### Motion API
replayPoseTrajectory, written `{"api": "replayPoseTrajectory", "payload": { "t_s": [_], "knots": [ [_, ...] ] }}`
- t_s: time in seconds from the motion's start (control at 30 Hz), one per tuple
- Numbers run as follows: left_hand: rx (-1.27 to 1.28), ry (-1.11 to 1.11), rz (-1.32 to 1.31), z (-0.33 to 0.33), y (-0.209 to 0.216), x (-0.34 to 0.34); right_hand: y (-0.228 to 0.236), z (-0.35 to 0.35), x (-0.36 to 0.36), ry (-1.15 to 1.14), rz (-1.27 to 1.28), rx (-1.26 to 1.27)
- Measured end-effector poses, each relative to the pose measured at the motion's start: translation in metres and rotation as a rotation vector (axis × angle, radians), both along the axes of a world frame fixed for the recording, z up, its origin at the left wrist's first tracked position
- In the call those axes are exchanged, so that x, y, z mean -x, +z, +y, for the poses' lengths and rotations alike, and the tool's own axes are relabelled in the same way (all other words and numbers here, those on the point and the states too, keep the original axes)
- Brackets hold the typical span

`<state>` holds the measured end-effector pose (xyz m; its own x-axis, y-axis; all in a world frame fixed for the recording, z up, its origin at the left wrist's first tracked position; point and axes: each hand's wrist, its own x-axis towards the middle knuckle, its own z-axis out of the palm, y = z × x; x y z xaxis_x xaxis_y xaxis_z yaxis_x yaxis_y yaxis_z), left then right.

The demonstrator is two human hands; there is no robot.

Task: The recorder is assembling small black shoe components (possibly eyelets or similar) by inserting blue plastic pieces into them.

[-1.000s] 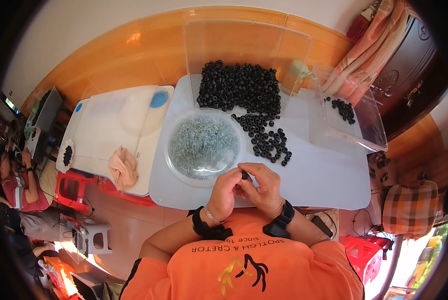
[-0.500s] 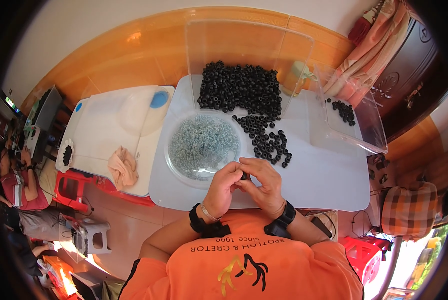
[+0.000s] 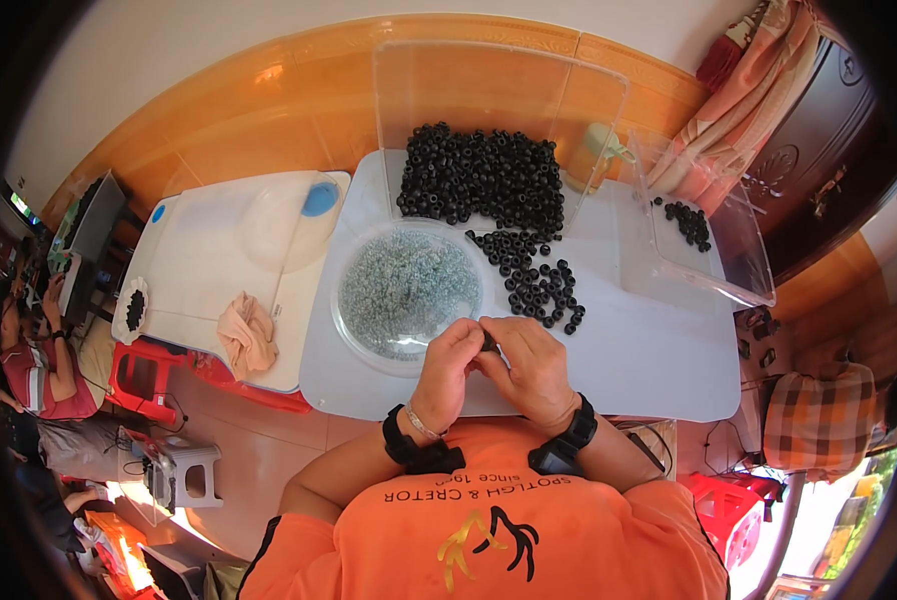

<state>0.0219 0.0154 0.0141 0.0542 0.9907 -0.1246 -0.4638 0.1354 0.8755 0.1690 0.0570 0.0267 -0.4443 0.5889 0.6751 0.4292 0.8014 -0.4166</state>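
Observation:
My left hand (image 3: pixel 446 372) and my right hand (image 3: pixel 530 368) meet over the table's near edge, fingertips pinched together. Between them shows part of a small black round piece (image 3: pixel 488 343), mostly covered by my fingers. Just beyond my left hand lies a clear round dish (image 3: pixel 346 335) full of tiny pale bluish, glassy beads (image 3: pixel 408 285). Past my right hand, loose black round pieces with holes (image 3: pixel 540 290) are scattered on the table. They lead up to a large heap of the same pieces (image 3: pixel 483 175) in a clear box tipped on its side (image 3: pixel 498 75).
The pale table (image 3: pixel 648 350) carries another clear box (image 3: pixel 743 275) at right with a few black pieces, and a green-lidded jug (image 3: pixel 598 160). A white table (image 3: pixel 208 220) with a peach cloth (image 3: pixel 246 335) adjoins at left. Another person (image 3: pixel 48 370) sits far left.
My right hand has turned slightly, its back now showing more and its fingers bent closer over the black piece. My left hand stays nearly in place.

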Motion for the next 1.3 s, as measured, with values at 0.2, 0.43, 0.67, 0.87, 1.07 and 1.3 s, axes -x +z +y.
{"api": "replayPoseTrajectory", "payload": {
  "t_s": [0.2, 0.43, 0.67, 0.87, 1.07, 1.3],
  "knots": [
    [0.052, -0.120, -0.116, -0.003, 0.001, 0.002, -0.001, 0.002, -0.002, 0.002, -0.009, 0.031],
    [0.022, -0.084, -0.066, -0.005, -0.006, 0.000, 0.002, 0.000, -0.003, 0.035, -0.056, -0.015],
    [0.017, -0.049, -0.024, -0.008, -0.013, 0.000, -0.002, 0.000, 0.002, 0.076, -0.072, 0.000],
    [-0.091, 0.024, 0.026, -0.007, -0.004, 0.003, 0.000, 0.004, 0.006, 0.161, 0.124, 0.251],
    [-0.130, -0.053, 0.091, -0.007, -0.003, 0.010, 0.004, 0.004, 0.000, 0.258, 0.253, 0.466],
    [-0.134, -0.071, 0.072, -0.005, -0.010, 0.007, 0.006, 0.004, -0.004, 0.243, 0.258, 0.510]
  ]
}}
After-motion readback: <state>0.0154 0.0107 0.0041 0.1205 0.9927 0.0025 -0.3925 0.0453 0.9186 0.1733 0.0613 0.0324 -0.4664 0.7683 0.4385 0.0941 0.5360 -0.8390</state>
